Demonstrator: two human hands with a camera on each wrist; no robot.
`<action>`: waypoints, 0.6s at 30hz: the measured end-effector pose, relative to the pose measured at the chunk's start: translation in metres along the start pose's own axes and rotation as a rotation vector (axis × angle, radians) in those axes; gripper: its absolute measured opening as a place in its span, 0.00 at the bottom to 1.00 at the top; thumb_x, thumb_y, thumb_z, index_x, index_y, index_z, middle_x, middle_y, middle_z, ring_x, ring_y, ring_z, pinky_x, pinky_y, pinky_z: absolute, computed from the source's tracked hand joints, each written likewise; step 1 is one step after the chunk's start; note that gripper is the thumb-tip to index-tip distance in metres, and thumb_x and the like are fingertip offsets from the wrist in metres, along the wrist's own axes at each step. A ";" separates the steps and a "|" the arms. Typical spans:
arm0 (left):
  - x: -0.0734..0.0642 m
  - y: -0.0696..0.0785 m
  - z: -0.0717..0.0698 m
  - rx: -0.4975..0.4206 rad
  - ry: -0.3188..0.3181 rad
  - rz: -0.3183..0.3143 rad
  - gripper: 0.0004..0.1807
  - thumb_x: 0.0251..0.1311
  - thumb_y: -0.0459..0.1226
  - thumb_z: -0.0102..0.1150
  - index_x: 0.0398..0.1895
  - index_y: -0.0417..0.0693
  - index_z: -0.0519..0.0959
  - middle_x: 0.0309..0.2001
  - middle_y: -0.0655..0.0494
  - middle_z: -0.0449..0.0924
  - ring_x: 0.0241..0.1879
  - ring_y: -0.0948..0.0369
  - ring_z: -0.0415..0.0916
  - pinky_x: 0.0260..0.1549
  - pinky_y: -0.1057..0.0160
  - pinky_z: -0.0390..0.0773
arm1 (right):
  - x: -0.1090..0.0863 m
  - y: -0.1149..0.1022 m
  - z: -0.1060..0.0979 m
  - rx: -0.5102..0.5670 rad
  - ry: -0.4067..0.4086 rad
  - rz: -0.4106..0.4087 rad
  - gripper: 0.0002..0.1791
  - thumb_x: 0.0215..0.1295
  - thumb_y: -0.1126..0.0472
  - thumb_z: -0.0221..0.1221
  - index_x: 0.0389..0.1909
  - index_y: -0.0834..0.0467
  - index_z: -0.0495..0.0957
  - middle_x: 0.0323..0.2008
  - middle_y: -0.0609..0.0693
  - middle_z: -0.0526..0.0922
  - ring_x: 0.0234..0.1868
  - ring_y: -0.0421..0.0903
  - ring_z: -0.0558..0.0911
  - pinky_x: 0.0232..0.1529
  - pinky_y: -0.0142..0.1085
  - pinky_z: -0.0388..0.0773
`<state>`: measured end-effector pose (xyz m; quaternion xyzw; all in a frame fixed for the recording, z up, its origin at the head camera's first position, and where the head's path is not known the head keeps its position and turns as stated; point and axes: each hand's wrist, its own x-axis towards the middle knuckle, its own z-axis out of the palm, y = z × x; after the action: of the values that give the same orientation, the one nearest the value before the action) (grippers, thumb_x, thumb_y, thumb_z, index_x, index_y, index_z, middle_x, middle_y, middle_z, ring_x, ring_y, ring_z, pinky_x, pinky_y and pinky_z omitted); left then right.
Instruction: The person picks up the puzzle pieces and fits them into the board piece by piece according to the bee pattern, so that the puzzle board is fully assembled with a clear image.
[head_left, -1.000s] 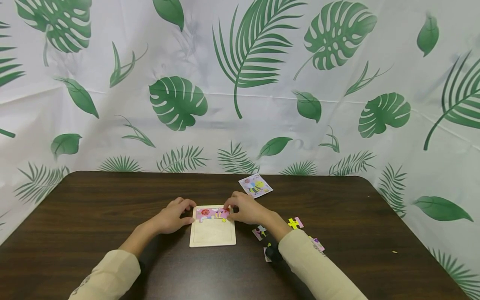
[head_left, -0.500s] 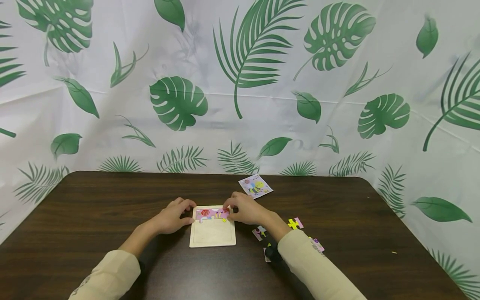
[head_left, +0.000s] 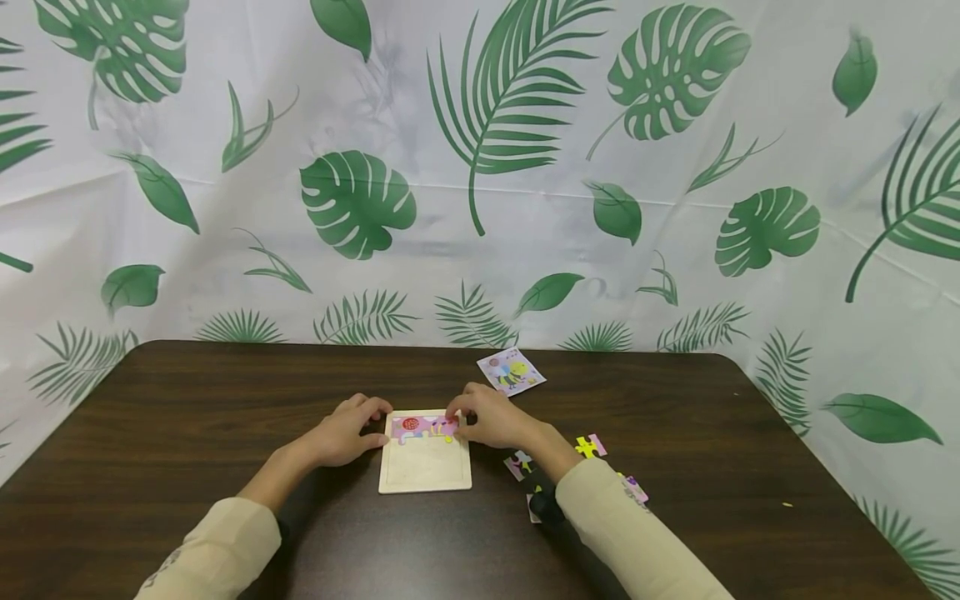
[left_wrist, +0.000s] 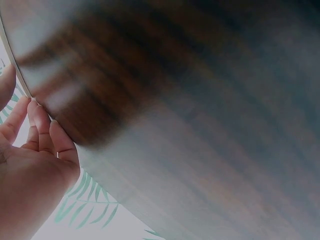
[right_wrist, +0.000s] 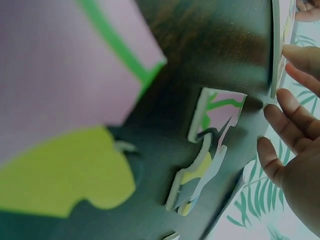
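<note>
- We see the wooden tray [head_left: 425, 468] between both hands on the bench [head_left: 150, 433].
- The right hand [head_left: 491, 417] bends over its far right corner; we cannot tell whether it pinches.
- The left hand [head_left: 348, 429] is unclenched, fingertips touching the left edge.
- Loose pieces [head_left: 589, 447] lie near and right, closer to the right hand.
- The fitted row [head_left: 410, 426] runs left to right, knobs pointing near.
</note>
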<state>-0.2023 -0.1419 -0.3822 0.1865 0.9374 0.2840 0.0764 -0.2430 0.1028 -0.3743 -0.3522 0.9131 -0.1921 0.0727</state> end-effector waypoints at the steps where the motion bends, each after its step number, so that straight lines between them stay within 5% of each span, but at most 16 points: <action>1: 0.000 0.000 0.000 0.000 0.000 0.000 0.18 0.58 0.37 0.58 0.50 0.43 0.69 0.42 0.49 0.67 0.46 0.50 0.65 0.44 0.44 0.65 | 0.000 0.000 0.000 0.004 -0.002 0.005 0.10 0.54 0.62 0.64 0.39 0.55 0.80 0.32 0.49 0.71 0.35 0.45 0.70 0.36 0.37 0.64; 18: -0.001 0.002 -0.001 -0.003 -0.007 0.009 0.18 0.58 0.37 0.58 0.51 0.42 0.69 0.43 0.48 0.67 0.46 0.49 0.65 0.45 0.44 0.64 | -0.004 0.004 -0.009 0.115 -0.018 0.006 0.15 0.55 0.64 0.63 0.44 0.60 0.78 0.36 0.51 0.74 0.38 0.47 0.73 0.41 0.38 0.70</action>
<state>-0.2013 -0.1417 -0.3800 0.1918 0.9359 0.2850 0.0784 -0.2448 0.1107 -0.3679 -0.3465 0.9008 -0.2411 0.1018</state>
